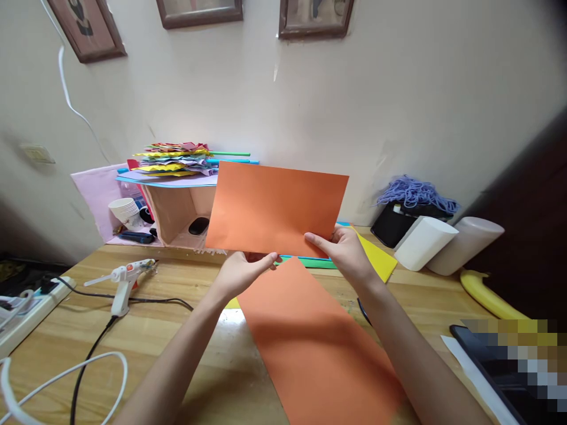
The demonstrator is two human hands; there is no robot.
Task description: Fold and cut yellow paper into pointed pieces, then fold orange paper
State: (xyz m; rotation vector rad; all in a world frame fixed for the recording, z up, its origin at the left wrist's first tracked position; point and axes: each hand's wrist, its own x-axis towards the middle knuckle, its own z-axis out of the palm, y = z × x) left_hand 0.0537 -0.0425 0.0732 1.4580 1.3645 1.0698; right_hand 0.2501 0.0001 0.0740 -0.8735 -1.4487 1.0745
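Observation:
An orange sheet of paper (277, 206) is held up above the table, its face toward me. My right hand (348, 254) pinches its lower right corner, thumb in front and fingers behind. At the bottom edge is my left hand (245, 274), its thumb along the edge and its other fingers partly hidden by the sheet. Below my hands, a larger orange paper (319, 348) lies slantwise on the tabletop. Yellow paper (376, 254) and green paper (316, 263) stick out behind the raised sheet.
On the left lie a white glue gun (126, 283), cables and a power strip (31, 319). A pink cardboard shelf (172, 215) with stacked coloured paper stands against the wall. To the right are paper rolls (427, 242), purple yarn (416, 195) and a banana (491, 295).

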